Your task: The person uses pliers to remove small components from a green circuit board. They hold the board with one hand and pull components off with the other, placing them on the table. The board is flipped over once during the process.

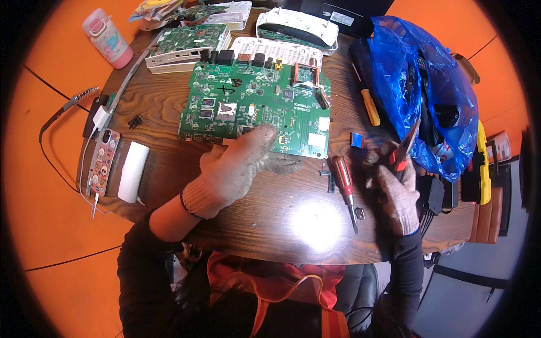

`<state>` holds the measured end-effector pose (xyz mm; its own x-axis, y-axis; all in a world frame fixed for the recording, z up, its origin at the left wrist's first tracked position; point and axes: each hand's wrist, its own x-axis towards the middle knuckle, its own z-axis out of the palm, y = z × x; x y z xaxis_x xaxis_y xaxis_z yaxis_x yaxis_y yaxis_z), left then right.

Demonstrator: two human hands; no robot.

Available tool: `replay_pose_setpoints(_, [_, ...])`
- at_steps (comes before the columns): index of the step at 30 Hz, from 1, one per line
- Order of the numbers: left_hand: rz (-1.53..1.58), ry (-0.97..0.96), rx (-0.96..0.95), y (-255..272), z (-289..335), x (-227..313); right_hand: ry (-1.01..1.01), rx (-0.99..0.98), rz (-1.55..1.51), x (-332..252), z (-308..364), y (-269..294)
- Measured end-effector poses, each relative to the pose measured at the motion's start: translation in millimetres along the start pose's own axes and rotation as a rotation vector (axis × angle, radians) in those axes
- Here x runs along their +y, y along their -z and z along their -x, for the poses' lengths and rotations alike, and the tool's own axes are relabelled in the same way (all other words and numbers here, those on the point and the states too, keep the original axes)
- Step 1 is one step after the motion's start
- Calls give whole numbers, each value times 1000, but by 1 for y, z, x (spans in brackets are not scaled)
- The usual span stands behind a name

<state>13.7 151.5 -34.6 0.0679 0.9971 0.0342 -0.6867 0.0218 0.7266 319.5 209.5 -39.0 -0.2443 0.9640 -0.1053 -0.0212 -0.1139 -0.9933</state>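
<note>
My left hand (228, 172), in a pale knitted work glove, grips the near edge of a large green circuit board (242, 96). Its thumb lies over the board, while the other fingers are partly hidden. Along the board's far edge runs a row of connector sockets, and a bare silvery patch marks a chip near its middle. My right hand (397, 191), gloved too, is closed around a red-handled tool (399, 163) with a pointed metal end tilted up; its exact kind is unclear. Between the hands, a screwdriver (342, 177) with a red handle lies on the table.
A bulging blue plastic bag (389, 62) stands at the right, beside a yellow-handled screwdriver (369, 107). Opened white device housings (296, 25) and another board (189, 42) sit at the back. A phone (104, 160), white block (133, 172) and pink-lidded bottle (110, 45) are at the left.
</note>
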Motion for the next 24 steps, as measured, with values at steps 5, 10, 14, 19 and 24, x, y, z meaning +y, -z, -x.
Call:
replay_pose_setpoints(5, [-158, 88, 81, 4, 6, -6, 64, 12, 77, 6, 5, -7])
replay_pose_setpoints(10, [-192, 49, 212, 6, 6, -10, 706, 83, 904, -1, 5, -19])
replay_pose_setpoints(14, [-333, -79, 265, 1, 7, -14, 865, 168, 1170, -6, -8, -43])
replay_pose_setpoints(19, [-710, -339, 218, -1, 8, -11, 858, 245, 1317, -4, -24, -74])
replay_pose_setpoints(24, [-992, -527, 156, 1, 4, -8, 732, 201, 1312, 0, -29, -94])
